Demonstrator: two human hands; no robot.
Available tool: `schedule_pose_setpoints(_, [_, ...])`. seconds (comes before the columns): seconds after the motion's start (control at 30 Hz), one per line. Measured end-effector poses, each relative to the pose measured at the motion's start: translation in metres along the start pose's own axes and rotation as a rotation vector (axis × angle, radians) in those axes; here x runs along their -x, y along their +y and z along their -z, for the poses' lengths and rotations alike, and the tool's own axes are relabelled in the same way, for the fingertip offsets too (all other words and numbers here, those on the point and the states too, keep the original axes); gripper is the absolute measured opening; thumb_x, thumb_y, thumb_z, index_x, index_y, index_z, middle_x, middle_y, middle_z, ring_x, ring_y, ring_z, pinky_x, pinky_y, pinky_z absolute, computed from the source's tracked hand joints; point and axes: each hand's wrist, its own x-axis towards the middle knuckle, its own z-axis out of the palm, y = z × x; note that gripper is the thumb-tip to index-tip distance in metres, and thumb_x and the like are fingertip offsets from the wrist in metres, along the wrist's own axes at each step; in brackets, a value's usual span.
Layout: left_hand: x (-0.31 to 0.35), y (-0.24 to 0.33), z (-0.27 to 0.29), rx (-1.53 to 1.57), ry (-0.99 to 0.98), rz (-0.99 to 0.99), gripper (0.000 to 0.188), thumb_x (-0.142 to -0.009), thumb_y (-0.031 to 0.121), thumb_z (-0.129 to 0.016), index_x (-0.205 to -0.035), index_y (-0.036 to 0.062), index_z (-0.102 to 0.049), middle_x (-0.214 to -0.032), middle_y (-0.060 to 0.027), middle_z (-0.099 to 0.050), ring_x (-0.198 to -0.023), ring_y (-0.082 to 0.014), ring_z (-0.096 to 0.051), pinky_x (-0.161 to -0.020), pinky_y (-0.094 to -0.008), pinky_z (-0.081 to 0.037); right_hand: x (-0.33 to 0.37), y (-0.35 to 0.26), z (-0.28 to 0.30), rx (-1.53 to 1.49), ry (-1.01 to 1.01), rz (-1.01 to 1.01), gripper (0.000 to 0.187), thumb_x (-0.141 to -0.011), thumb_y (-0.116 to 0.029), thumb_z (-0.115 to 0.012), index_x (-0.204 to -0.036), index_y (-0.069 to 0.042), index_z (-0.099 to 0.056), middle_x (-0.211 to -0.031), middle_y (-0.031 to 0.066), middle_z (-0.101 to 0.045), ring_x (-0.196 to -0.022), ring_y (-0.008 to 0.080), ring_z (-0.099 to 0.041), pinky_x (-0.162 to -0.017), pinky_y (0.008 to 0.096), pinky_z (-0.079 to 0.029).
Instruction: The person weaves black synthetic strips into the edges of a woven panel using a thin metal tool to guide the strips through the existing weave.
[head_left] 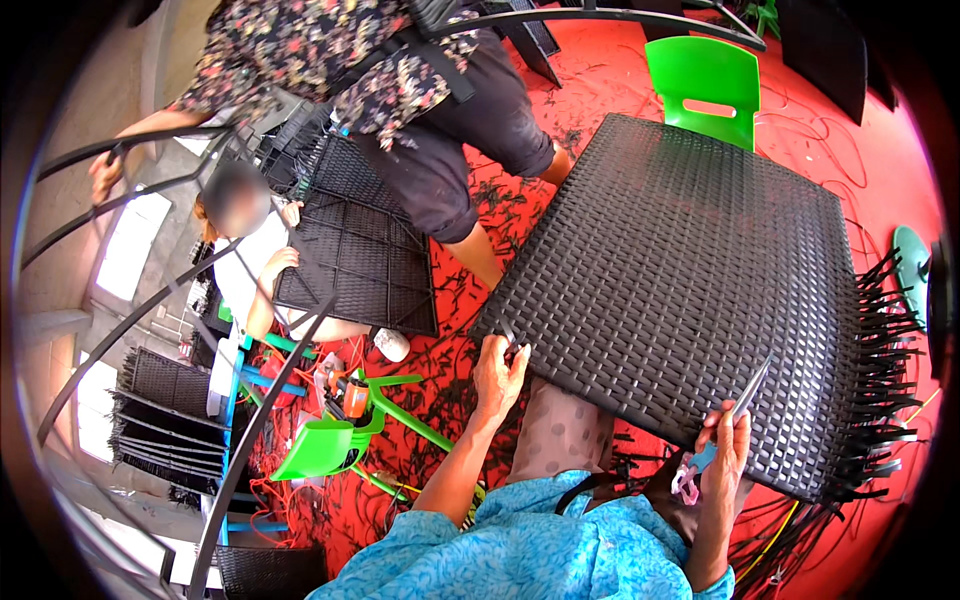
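A square black woven panel (680,270) lies across the person's lap, probably for easy reach of its edges; the left hand (497,378) is at its near-left corner, thumb and forefinger close together, though whether they pinch a strand cannot be told; the right hand (722,445) curls its fingers around silver-bladed scissors with pink-and-blue handles (752,388), blades pointing away, perhaps for safety; in view, one pair of scissors, two bright-green plastic chairs (703,85), two other people (380,95); loose black strips (885,370) fringe the right edge, uncounted.
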Motion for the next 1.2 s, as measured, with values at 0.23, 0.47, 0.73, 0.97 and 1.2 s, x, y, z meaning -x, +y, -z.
schedule_pose_setpoints(0.23, [-0.002, 0.004, 0.002, 0.007, -0.003, 0.049, 0.022, -0.079, 0.014, -0.066, -0.086, 0.0023, -0.050, -0.080, -0.0127, -0.050, -0.067, -0.0306, -0.056, -0.058, -0.0390, -0.046, -0.001, 0.001, -0.001, 0.032, 0.006, -0.010, 0.018, -0.098, -0.020, -0.044, -0.110, -0.008, -0.049, -0.082, 0.0033, -0.054, -0.057, 0.0067, -0.047, -0.049, 0.0192, -0.038])
schedule_pose_setpoints(0.47, [0.002, 0.002, -0.002, 0.015, 0.017, -0.003, 0.020, -0.079, 0.013, -0.066, -0.085, 0.0019, -0.049, -0.079, -0.0124, -0.050, -0.067, -0.0289, -0.053, -0.059, -0.0384, -0.043, 0.003, 0.001, 0.004, 0.059, 0.006, 0.003, 0.021, -0.097, -0.023, -0.046, -0.112, -0.008, -0.050, -0.083, 0.0021, -0.054, -0.058, 0.0053, -0.046, -0.050, 0.0184, -0.038])
schedule_pose_setpoints(0.73, [-0.002, 0.003, -0.001, -0.059, 0.013, -0.004, 0.026, -0.081, 0.019, -0.066, -0.079, 0.0019, -0.046, -0.074, -0.0105, -0.045, -0.061, -0.0252, -0.047, -0.057, -0.0374, -0.039, 0.001, -0.003, -0.003, 0.048, 0.004, -0.077, 0.022, -0.097, -0.022, -0.047, -0.113, -0.007, -0.048, -0.084, 0.0028, -0.055, -0.062, 0.0066, -0.051, -0.052, 0.0191, -0.042])
schedule_pose_setpoints(0.97, [-0.003, 0.000, -0.010, 0.003, 0.021, 0.097, 0.024, -0.080, 0.016, -0.067, -0.076, 0.0023, -0.048, -0.071, -0.0068, -0.046, -0.061, -0.0192, -0.046, -0.056, -0.0334, -0.039, 0.003, -0.009, -0.005, 0.098, -0.046, -0.136, 0.022, -0.097, -0.020, -0.044, -0.114, -0.005, -0.047, -0.086, 0.0032, -0.056, -0.064, 0.0063, -0.053, -0.053, 0.0193, -0.045])
schedule_pose_setpoints(1.2, [-0.009, 0.000, -0.001, 0.553, -0.101, 0.461, 0.016, -0.084, 0.018, -0.068, -0.078, 0.0086, -0.056, -0.066, 0.0080, -0.047, -0.056, -0.0014, -0.038, -0.050, -0.0188, -0.034, 0.004, -0.016, -0.005, 0.040, -0.072, -0.196, 0.023, -0.097, -0.016, -0.044, -0.114, -0.001, -0.046, -0.086, 0.0037, -0.055, -0.063, 0.0064, -0.052, -0.055, 0.0188, -0.045])
